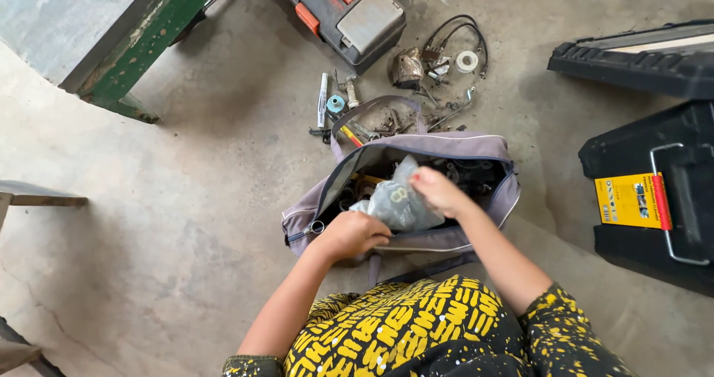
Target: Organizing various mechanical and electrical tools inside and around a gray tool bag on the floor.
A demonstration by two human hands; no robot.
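Observation:
A grey zip bag (491, 198) lies unzipped on the concrete floor, with tools and parts inside. Over its mouth I hold a clear plastic pouch (398, 198) with small dark parts in it. My left hand (355, 234) grips the pouch's lower left corner at the bag's near rim. My right hand (439, 191) pinches the pouch's top right edge. My arms come out of a black and yellow patterned garment at the bottom of the view.
Beyond the bag lie loose parts: a marker pen (322, 99), a black cable (461, 31), a white tape roll (467, 61). A grey and orange toolbox (349, 16) sits farther back. A large black toolbox (654, 191) stands open at right. A green table leg (141, 46) is at left.

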